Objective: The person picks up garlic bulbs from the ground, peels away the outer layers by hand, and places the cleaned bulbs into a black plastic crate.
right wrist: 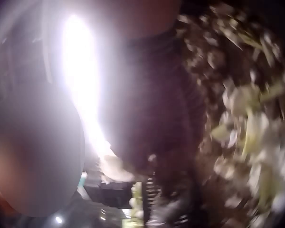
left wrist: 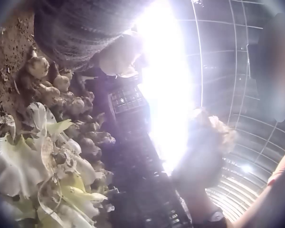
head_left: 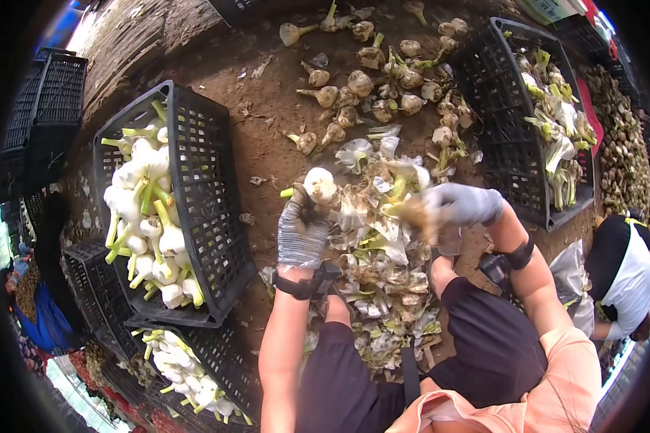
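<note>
Presently: one white garlic bulb (head_left: 321,185), sitting at the fingertip end of the left hand (head_left: 303,232), that grip clamping it; right hand (head_left: 464,205), blurring beside loose peelings (head_left: 383,238), grip indiscernible.

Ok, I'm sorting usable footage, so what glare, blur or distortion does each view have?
Head view: fisheye bending, black corners, right hand motion-blurred, left hand fairly sharp; left wrist view: white glare near the middle, haze over the dark crates; right wrist view: glare at upper left, garlic peelings blurred.
</note>
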Demonstrator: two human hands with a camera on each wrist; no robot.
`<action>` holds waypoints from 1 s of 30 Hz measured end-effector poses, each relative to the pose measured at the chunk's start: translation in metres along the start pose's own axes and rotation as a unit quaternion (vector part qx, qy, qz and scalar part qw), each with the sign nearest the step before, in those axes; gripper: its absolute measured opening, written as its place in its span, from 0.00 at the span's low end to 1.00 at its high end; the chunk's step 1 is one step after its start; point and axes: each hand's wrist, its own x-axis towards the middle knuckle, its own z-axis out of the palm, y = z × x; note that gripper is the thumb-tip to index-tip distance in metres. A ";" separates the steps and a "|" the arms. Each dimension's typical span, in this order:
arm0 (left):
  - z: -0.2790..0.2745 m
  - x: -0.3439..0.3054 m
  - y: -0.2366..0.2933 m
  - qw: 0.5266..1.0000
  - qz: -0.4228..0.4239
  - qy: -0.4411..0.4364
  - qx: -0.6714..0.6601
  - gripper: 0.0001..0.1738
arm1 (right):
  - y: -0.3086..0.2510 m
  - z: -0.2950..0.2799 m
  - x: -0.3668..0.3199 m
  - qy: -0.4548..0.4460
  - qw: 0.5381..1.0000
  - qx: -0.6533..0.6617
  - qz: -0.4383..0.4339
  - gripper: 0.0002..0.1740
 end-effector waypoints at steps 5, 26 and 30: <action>0.015 -0.009 -0.010 0.998 -0.037 0.012 -0.043 0.16 | -0.016 0.031 0.045 0.230 0.944 -0.229 -0.052 0.34; 0.017 -0.018 -0.042 0.988 0.039 0.119 0.095 0.09 | -0.015 0.046 0.071 0.319 0.814 -0.375 -0.308 0.15; 0.020 -0.029 -0.041 0.977 0.087 0.071 0.181 0.07 | -0.015 0.019 0.063 0.440 0.865 -0.007 -0.241 0.09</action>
